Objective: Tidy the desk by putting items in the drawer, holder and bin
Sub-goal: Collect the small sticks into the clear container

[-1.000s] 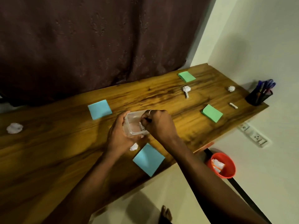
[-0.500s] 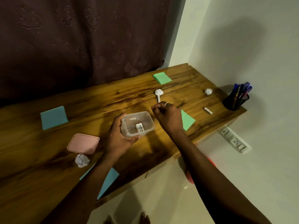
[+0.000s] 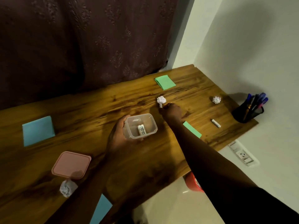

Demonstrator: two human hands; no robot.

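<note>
Clock directions are read from the clear square plastic container (image 3: 140, 126), with 12 o'clock toward the dark curtain (image 3: 80, 46).

Obscured: the red round bin (image 3: 192, 183), at 5 o'clock below the edge of the wooden desk (image 3: 80, 110), shows only a sliver beside the right forearm. That forearm covers part of one green sticky-note pad (image 3: 192, 129) at 3 o'clock. One blue sticky-note pad (image 3: 101, 209) at 7 o'clock is partly hidden by the left forearm. A small white stub (image 3: 161, 105) at 1 o'clock cannot be identified.

Hands: the left hand (image 3: 116, 135) grips the container from 9 o'clock, thumb on its rim. The right hand (image 3: 172, 109) reaches to 1 o'clock with its fingers curled at the stub. Whether they pinch it cannot be confirmed.

Count:
- Two white batteries (image 3: 141, 130) lie in the container, and a third battery (image 3: 216, 123) lies on the desk at 3 o'clock.
- There are three crumpled paper balls (image 3: 161, 99) (image 3: 216, 99) (image 3: 68, 188).
- There are two green pads, the second (image 3: 165, 82) at 1 o'clock.
- There are two blue pads, the second (image 3: 38, 130) at 9 o'clock.
- There is one pink lid (image 3: 71, 164).
- There is one black mesh pen holder (image 3: 247, 113).
</note>
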